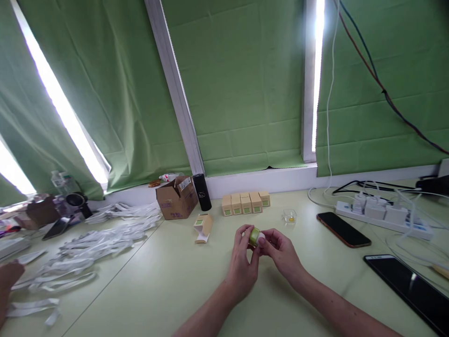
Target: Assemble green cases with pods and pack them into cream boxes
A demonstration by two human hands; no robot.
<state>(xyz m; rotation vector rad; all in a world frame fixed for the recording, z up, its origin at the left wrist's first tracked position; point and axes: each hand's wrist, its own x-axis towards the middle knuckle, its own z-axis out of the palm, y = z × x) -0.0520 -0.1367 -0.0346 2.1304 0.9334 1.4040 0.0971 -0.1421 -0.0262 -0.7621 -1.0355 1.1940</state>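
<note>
Between my hands, above the table (168,276), is a small green jar (254,236) with a white part at one end. My left hand (242,264) wraps round its green side. The fingers of my right hand (282,252) pinch the white end. Beyond my left hand a small kraft-paper box (204,227) lies with its flap hanging open. A row of several closed boxes (246,204) of the same kind, with green labels, stands near the wall. To the right of them sits a small clear container (289,216) with something yellow in it.
At the back are a brown carton (176,198) and a black cylinder (202,192). White straps (101,238) spread over the left side, near another person's hand (10,274). A phone (343,229), a larger black-screened device (410,290) and a power strip (384,219) with cables lie right.
</note>
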